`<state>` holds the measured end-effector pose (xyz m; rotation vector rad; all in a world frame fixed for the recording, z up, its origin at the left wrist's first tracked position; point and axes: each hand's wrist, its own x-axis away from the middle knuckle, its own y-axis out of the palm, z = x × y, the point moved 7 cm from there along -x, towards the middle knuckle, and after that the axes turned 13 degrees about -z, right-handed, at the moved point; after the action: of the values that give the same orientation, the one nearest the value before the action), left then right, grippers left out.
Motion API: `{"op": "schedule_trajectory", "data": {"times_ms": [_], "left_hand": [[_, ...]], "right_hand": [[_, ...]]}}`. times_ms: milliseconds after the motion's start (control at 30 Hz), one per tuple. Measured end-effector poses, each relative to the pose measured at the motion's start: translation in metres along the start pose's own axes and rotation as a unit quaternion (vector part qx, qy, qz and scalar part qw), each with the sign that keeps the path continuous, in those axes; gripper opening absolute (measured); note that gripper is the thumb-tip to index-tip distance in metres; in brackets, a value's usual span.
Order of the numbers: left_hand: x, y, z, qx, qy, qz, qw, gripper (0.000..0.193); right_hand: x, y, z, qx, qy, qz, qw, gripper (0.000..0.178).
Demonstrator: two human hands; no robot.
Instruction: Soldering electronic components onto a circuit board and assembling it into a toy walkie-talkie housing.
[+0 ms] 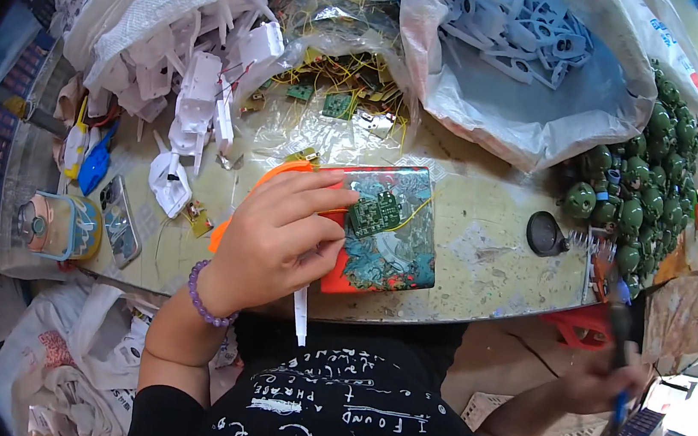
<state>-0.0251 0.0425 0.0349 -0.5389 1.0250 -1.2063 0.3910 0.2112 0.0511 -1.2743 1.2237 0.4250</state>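
My left hand (278, 231), curled and closed, rests over a flat box (404, 267) with a red and teal pattern. A white plastic stick-like part (301, 318) pokes out beneath the palm; its upper portion is hidden. An orange piece (222, 234) shows behind the same hand. By its fingertips, a small green circuit board (375, 215) with yellow wire lies on the box. Off to the right, past the table edge, my right hand (605, 389) grips a dark, long-handled tool (620, 331), blurred by motion, kind unclear.
White plastic housings (200, 93) spill from a sack at far left. Wired boards (340, 105) lie in clear plastic. A bag (530, 144) holds pale blue parts. Dark green rounded pieces (636, 190) pile up right, near a round black dish (546, 234). A phone (120, 222) lies left.
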Motion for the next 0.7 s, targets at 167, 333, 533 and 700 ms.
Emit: {"op": "schedule_trajectory", "data": {"times_ms": [167,333,533,700], "left_hand": [[-0.005,0.004,0.002,-0.006,0.009,-0.012,1.000,0.013],[-0.003,0.008,0.001,0.014,-0.017,0.002,1.000,0.014],[-0.002,0.009,0.002,-0.001,-0.039,-0.003,0.999,0.015],[-0.004,0.009,0.004,-0.015,-0.033,-0.009,0.999,0.017]], "right_hand": [[-0.015,0.082,-0.121,-0.335,-0.136,-0.234,0.903,0.024],[-0.028,0.113,-0.159,-0.391,-0.234,-0.228,0.860,0.038],[-0.029,0.130,-0.173,-0.390,-0.270,-0.237,0.848,0.034],[-0.028,0.134,-0.176,-0.380,-0.281,-0.237,0.849,0.036]]}}
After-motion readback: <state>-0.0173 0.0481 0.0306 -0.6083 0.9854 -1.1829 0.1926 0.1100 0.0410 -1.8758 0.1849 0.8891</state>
